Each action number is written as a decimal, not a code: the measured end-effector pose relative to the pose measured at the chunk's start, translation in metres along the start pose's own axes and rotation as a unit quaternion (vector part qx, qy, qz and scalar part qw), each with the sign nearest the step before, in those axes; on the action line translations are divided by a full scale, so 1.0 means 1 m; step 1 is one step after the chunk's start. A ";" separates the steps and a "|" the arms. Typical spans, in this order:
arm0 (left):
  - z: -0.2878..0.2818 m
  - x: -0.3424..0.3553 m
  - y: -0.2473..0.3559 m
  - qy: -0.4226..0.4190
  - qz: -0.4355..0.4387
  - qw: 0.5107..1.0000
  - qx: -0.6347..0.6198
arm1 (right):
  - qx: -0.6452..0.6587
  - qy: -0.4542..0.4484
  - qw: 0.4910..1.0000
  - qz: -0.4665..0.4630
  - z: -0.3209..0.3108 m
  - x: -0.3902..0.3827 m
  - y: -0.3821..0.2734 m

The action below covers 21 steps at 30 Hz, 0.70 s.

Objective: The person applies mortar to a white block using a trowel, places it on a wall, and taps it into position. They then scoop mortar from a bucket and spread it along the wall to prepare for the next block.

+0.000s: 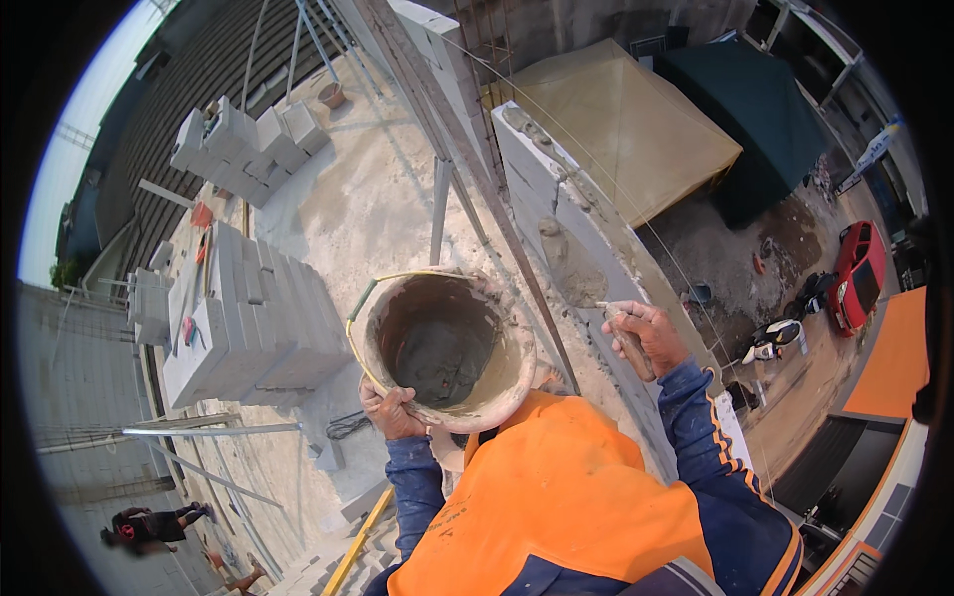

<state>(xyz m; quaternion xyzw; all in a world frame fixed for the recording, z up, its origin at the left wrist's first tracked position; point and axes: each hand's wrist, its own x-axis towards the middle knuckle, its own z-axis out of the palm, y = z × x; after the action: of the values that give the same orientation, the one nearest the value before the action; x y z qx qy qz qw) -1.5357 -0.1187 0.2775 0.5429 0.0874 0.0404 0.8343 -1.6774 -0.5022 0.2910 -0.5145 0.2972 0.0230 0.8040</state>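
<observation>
My left hand (395, 409) grips the rim of a round bucket (517, 382), which is held tilted against my front. Wet grey mortar (442, 348) lies in its bottom. A thin green and yellow handle (355, 316) loops along the bucket's left side. My right hand (651, 338) is closed round the worn handle of a trowel (628, 343). The trowel's blade, coated in mortar and angled away from me, is beside a low wall of pale blocks (532, 149). Mortar is smeared along the wall's top.
Stacked light blocks (248, 318) stand left, more blocks (253, 149) farther off. A metal prop (497, 194) slants close ahead. A string line (606, 179) runs along the wall. Beyond its drop are a tan canopy (616, 119) and a red car (858, 281). Another person (154, 526) is lower left.
</observation>
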 end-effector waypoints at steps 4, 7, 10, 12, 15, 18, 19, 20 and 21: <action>-0.005 -0.011 0.004 0.045 0.012 0.999 0.028 | -0.176 0.152 0.972 -0.039 -0.014 0.100 -0.002; -0.014 -0.018 0.010 0.062 0.018 0.997 0.048 | -0.402 0.257 0.870 -0.121 -0.026 0.161 -0.015; -0.030 -0.030 0.016 0.104 0.022 0.993 0.059 | -0.531 0.326 0.770 -0.140 -0.029 0.176 -0.021; -0.042 -0.035 0.015 0.121 0.038 0.990 0.058 | -0.583 0.330 0.727 -0.151 -0.029 0.164 -0.020; -0.060 -0.042 0.012 0.139 0.025 0.988 0.065 | -0.636 0.325 0.696 -0.081 -0.026 0.134 -0.010; -0.072 -0.041 0.005 0.148 0.024 0.986 0.068 | -0.648 0.348 0.672 -0.083 -0.025 0.106 0.006; -0.076 -0.040 0.003 0.145 0.022 0.986 0.075 | -0.653 0.355 0.663 -0.087 -0.025 0.097 0.014; -0.078 -0.038 0.001 0.155 0.019 0.985 0.080 | -0.643 0.359 0.672 -0.079 -0.027 0.088 0.021; -0.081 -0.037 0.000 0.136 0.018 0.987 0.081 | -0.632 0.364 0.680 -0.075 -0.030 0.083 0.026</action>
<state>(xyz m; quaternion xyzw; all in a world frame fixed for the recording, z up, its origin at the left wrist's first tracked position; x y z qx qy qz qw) -1.5873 -0.0517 0.2489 0.6000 0.1933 0.1215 0.7667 -1.6319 -0.5372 0.2191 -0.8887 0.4415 -0.0441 0.1153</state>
